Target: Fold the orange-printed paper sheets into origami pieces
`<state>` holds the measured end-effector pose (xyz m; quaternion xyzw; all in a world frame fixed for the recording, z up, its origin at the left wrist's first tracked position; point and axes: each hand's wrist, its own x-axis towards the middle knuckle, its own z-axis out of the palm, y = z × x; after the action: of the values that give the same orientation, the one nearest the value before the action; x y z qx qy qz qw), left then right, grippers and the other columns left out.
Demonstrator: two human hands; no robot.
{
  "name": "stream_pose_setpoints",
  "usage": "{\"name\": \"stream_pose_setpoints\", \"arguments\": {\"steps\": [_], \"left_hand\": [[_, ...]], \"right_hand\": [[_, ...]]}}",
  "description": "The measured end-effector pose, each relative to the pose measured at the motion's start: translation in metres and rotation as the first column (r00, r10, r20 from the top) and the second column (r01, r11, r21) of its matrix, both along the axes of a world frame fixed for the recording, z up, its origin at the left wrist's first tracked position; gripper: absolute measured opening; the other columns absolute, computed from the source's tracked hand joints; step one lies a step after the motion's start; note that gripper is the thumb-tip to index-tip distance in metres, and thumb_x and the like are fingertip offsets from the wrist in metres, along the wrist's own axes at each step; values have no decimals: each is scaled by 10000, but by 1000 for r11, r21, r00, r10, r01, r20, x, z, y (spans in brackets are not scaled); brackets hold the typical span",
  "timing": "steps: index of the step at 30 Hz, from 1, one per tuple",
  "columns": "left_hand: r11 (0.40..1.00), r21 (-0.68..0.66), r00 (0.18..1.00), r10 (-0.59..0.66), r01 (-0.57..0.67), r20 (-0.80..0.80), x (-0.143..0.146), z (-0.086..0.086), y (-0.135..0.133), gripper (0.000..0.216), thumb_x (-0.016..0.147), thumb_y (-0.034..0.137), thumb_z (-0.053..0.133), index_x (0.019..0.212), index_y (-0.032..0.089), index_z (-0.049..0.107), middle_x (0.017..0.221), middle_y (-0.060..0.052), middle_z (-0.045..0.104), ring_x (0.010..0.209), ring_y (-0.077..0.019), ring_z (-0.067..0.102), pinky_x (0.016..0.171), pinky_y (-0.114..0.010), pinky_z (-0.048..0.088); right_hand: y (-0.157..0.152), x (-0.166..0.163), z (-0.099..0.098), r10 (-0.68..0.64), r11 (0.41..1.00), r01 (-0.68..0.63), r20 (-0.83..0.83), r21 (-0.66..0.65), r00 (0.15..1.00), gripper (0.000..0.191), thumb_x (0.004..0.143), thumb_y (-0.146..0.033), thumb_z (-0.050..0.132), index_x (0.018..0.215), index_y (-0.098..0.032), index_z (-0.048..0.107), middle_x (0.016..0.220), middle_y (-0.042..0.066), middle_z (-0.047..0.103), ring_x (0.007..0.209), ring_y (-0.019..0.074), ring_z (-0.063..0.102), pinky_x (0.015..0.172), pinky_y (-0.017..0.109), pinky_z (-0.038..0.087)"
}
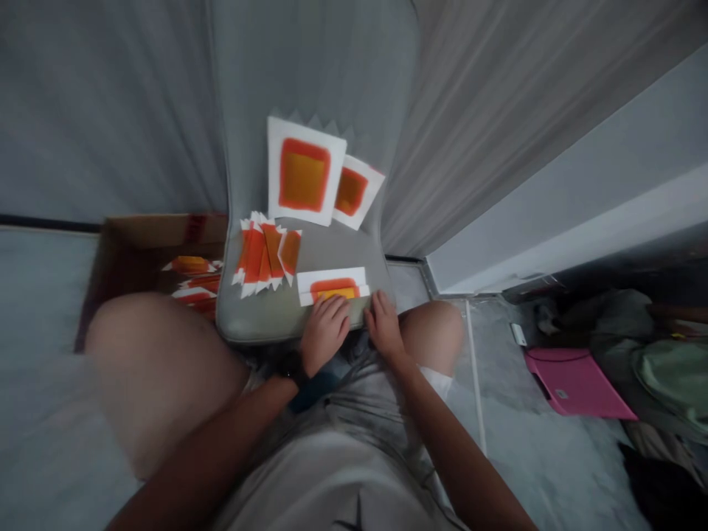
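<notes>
The folded sheet (333, 285) lay across the front edge of the seat (259, 316). It was a narrow white strip with an orange band and a yellower patch in the middle, and its long sides seemed turned in, so it sat flat and low. The left hand (325, 330) rested on its near edge with the fingers curled over the paper. The grip looked like pressing down, probably to keep the fold flat against the soft seat, but whether it pinched a flap could not be told. The right hand (383, 324) lay just beside the sheet's right end, fingers flat on the seat and the grip loose, holding nothing; it seemed to brace that end. To the left, near the sheet but not touching it, a stack (265, 254) of similar folded pieces was fanned out, orange faces up and white points showing, within easy reach. Behind it, two flat squares leaned against the chair back (310, 66), likely propped there to keep the seat free: a large sheet (303, 171) with an orange square on white, and a small sheet (354, 192) partly tucked behind it. Left of the seat, an open box (138, 232) on the floor (498, 413) held more orange-and-white pieces. Well apart on the right lay a pink folder (575, 383) and a green bag (675, 372).
</notes>
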<state>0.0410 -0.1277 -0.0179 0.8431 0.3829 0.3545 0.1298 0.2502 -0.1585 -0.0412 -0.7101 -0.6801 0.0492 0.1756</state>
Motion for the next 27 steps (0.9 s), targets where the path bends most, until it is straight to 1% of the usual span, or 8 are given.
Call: {"name": "stream_pose_setpoints", "arguments": {"steps": [5,9,12,15,18,22,24,27], "left_hand": [[997,44,998,-57,58,-19,1,1,19,282,1011,165,532,1188,197,749,1324,-113,720,1236,-269,664,1159,-486,508],[997,40,997,-69,70,-29,-5,3,34,294,1020,173,531,1217,210,746,1331,-104,720,1229,-250,666,1115,-448,535],[999,34,998,-26,27,-52,-11,4,46,283,1021,228,569,1245,223,742,1362,-99,712,1285,-274,628,1128,-490,509],[999,12,996,52,-52,-72,-15,2,53,258,1020,290,602,1210,235,768,1330,-95,732,1266,-289,632,1084,-509,521],[997,17,993,75,-74,-92,-17,0,53,254,1039,310,586,1178,242,788,1307,-80,748,1261,-274,642,1068,-489,533],[997,29,995,73,-71,-65,-20,-1,51,270,1051,333,585,1222,240,772,1302,-63,755,1265,-238,650,1110,-450,527],[998,23,996,65,-64,-64,-22,0,51,280,1053,338,585,1248,234,757,1301,-57,756,1264,-232,654,1120,-441,525],[998,-10,994,53,-54,-100,-25,2,52,303,1053,340,587,1303,244,727,1327,-57,744,1277,-231,653,1127,-443,527]], "right_hand": [[-5,9,4,55,998,-55,-46,13,997,588,1080,-373,407,1564,-48,489,1639,256,440,1569,335,385,1259,562,369],[-11,9,10,42,999,-40,-89,22,995,561,1087,-391,417,1537,-77,534,1629,239,466,1548,320,423,1254,538,390],[-12,9,14,24,999,-20,-132,32,991,524,1082,-390,435,1491,-101,588,1600,222,510,1521,306,462,1244,520,412],[-8,12,20,-2,998,16,-193,68,981,486,1081,-385,429,1418,-113,649,1520,211,592,1444,297,540,1217,504,445],[4,16,31,4,993,26,-261,113,965,465,1087,-392,417,1383,-136,668,1406,184,673,1334,282,616,1183,483,476],[36,21,44,32,991,12,-321,133,947,466,1091,-424,431,1396,-153,654,1348,165,701,1275,270,642,1135,452,510],[55,21,45,55,994,-23,-313,105,948,488,1079,-450,474,1411,-138,647,1339,170,701,1258,278,642,1122,445,514],[79,20,41,101,995,-93,-231,45,968,532,1019,-493,607,1407,-135,666,1328,172,694,1235,308,628,1118,458,506]]}}
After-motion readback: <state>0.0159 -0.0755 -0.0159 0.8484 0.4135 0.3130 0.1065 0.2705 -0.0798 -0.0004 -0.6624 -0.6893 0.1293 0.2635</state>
